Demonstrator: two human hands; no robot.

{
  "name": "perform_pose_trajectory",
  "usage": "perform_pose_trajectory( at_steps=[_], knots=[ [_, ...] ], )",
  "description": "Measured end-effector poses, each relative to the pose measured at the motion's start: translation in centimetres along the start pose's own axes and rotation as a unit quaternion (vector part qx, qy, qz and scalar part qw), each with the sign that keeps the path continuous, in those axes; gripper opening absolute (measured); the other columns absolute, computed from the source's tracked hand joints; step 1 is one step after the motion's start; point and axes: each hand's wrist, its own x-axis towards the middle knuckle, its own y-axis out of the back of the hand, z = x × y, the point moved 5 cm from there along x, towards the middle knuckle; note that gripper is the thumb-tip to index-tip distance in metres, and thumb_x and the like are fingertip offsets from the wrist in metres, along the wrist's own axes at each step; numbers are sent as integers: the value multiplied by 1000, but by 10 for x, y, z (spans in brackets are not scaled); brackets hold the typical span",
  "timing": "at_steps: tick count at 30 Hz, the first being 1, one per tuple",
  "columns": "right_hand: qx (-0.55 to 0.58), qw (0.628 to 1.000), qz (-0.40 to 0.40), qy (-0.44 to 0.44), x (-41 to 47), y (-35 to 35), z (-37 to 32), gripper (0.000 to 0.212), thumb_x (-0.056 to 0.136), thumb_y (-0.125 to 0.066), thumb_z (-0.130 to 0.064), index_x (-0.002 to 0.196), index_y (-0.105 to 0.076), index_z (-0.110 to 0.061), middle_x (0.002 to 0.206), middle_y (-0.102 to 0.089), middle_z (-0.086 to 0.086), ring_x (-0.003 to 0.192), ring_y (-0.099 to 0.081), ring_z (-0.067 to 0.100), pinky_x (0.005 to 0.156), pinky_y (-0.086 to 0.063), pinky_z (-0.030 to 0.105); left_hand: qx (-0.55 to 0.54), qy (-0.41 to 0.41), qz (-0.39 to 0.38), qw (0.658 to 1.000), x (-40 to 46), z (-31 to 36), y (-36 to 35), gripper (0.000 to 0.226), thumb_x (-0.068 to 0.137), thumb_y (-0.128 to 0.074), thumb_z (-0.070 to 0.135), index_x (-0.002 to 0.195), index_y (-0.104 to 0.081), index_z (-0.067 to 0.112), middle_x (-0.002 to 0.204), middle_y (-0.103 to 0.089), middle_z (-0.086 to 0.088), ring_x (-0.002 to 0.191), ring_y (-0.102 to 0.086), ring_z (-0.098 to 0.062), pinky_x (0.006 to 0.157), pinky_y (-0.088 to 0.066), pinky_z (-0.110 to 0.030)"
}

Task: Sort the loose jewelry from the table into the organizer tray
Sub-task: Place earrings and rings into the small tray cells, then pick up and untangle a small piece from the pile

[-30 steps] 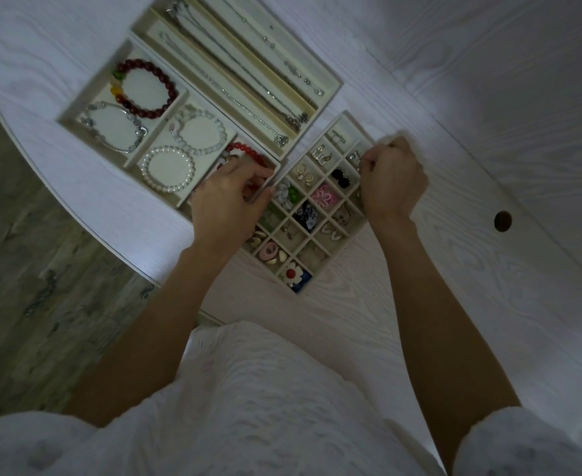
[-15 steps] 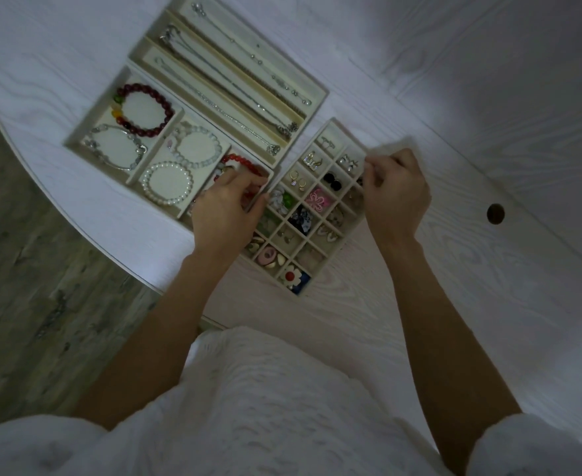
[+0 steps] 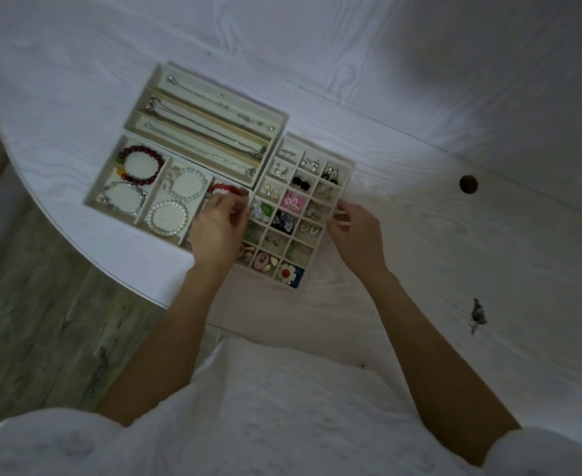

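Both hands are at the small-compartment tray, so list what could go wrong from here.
1. The left hand reaches across the grid tray; it might knock small pieces between cells.
2. The right hand at that tray's edge could shove it.
3. The bracelet tray sits near the table edge.

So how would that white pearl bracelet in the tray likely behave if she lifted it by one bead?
The pearl bracelet would probably droop into a limp loop, since it looks like separate round beads on a string. It likely feels light, given how small the beads are. Set on the bare table, the beads might let it slide or roll a little.
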Motion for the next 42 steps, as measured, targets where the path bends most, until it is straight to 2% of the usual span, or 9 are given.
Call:
perform_pose_trajectory(
  at_steps=[7,11,14,19,24,28,33,38,42],
  knots=[
    [-59,998,-11,25,-23,22,13,38,92,-54,-16,130,-52,-7,126,-54,11,111,-53,23,92,-43,32,38,-40,12,998,-5,26,5,15,86,-65,17,100,-68,10,94,-64,-12,80,-61,-30,58,-40,-29],
    [-122,991,49,28,-74,66,60,31,91,-56,-15,122,-59,-9,121,-58,10,111,-52,25,94,-38,31,18,-141,-80,987,-25,77,-19,23,84,-64,16,106,-66,10,97,-66,-11,85,-60,-31,62,-48,-34],
    [-173,971,142,-80,-123,108,127,32,89,-56,-13,120,-59,-8,121,-56,14,111,-49,34,94,-39,41,73,-110,-182,974,-50,100,-45,39,84,-63,20,122,-58,12,118,-56,-13,106,-51,-34,78,-49,-44],
    [-116,932,168,-299,-161,128,200,45,89,-54,-16,132,-46,-9,131,-35,21,113,-39,39,89,-38,41,110,-59,-165,978,-68,92,-50,42,83,-61,11,125,-56,11,115,-57,-18,103,-51,-39,77,-49,-47],
    [-39,974,161,-153,-139,98,174,21,86,-52,5,105,-60,2,107,-54,22,91,-55,36,78,-43,37,110,-90,-127,982,-69,95,-49,39,81,-63,7,119,-63,13,104,-64,-13,94,-55,-37,73,-48,-42],
    [-4,997,65,-40,-124,73,136,13,85,-58,-1,97,-63,-2,97,-62,14,86,-58,28,74,-43,32,95,-105,-87,986,-81,115,-51,42,81,-65,8,123,-61,11,108,-57,-18,97,-53,-38,78,-48,-45],
    [123,991,34,38,-122,115,78,16,79,-71,-9,94,-68,-12,86,-68,-3,80,-63,6,70,-45,9,-153,-121,-308,931,-117,178,-68,77,80,-75,21,144,-34,24,142,-43,4,128,-38,-10,103,-32,-22],
    [160,981,12,107,-113,158,36,13,81,-70,-5,90,-72,-14,87,-69,-3,81,-64,2,70,-47,9,-338,-11,-358,871,-125,210,-48,23,93,-58,13,116,-60,11,96,-67,-8,97,-62,-10,90,-44,-19],
    [145,984,-2,107,-94,159,24,17,83,-67,-2,94,-71,-14,90,-69,-3,83,-62,-1,71,-46,8,-348,16,-253,902,-111,187,-11,19,97,-49,12,102,-67,9,77,-66,-7,76,-63,-7,74,-43,-11]
  ],
)
